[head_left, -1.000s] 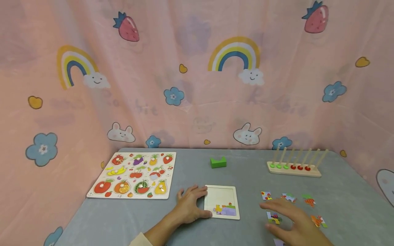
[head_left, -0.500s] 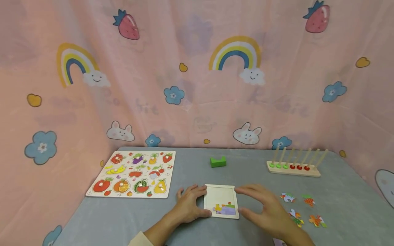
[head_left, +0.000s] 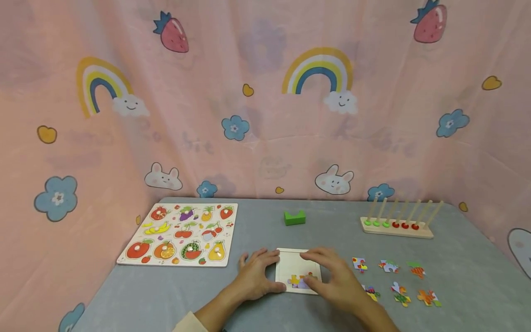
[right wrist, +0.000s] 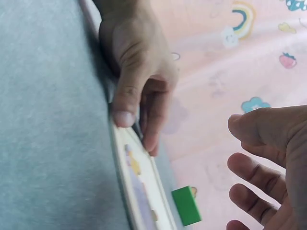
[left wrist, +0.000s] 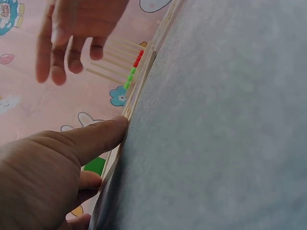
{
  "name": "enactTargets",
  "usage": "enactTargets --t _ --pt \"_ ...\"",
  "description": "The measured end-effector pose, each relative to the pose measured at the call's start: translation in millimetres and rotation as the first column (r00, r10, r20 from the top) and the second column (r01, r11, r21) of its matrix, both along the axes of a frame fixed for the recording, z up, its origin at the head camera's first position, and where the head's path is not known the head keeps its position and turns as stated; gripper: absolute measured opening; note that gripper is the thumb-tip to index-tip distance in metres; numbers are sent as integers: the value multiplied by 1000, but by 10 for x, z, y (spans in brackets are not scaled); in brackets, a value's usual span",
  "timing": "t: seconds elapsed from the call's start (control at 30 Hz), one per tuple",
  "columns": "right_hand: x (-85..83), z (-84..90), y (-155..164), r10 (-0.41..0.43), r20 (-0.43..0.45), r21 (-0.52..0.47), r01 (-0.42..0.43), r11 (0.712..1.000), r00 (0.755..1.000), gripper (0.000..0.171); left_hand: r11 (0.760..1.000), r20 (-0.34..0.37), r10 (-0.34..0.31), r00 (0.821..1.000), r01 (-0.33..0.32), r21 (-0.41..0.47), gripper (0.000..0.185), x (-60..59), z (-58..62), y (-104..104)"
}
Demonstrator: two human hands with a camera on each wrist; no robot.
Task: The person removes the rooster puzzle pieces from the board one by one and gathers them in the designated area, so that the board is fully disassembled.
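Note:
A small square wooden puzzle tray [head_left: 289, 263] lies on the table, with a few yellow and purple jigsaw pieces [head_left: 294, 281] along its near side. My left hand [head_left: 254, 280] holds the tray's left side, thumb by the near corner and index finger by the far one. Over the tray's right part is my right hand [head_left: 337, 282], which partly covers the tray in the head view. In the right wrist view the right hand [right wrist: 276, 160] has thumb and fingers spread apart, nothing between them. The left wrist view shows my left thumb [left wrist: 103, 136] against the tray edge.
Several loose jigsaw pieces [head_left: 389, 266] lie to the right of the tray. A fruit peg puzzle board [head_left: 180, 236] lies at the left. Farther back are a green block [head_left: 294, 218] and a wooden peg rack with beads [head_left: 396, 227]. A patterned curtain hangs behind.
My right hand has moved left, from over the loose pieces to the tray's right edge and then over the tray. The left hand has stayed on the tray.

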State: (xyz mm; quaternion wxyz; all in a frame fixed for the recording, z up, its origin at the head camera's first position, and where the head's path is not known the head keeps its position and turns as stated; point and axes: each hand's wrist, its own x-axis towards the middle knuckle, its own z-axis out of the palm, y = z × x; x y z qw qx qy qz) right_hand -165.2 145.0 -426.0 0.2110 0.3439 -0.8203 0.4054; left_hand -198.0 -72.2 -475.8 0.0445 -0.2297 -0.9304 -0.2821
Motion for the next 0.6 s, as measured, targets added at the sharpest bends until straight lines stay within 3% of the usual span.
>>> enactTargets --t 0.13,0.4,0.6 --pt "-85 -199 22 -7 39 5 7 1000 999 42 1000 -7 -6 1000 6 -2 67 -3 3 8" --pt "-123 -380 11 -54 132 42 49 998 990 40 1000 -15 -10 1000 10 3 67 -6 6 7" --pt "-136 -497 -5 -86 112 103 74 992 990 37 1000 -9 -10 1000 10 6 68 -6 -5 0"
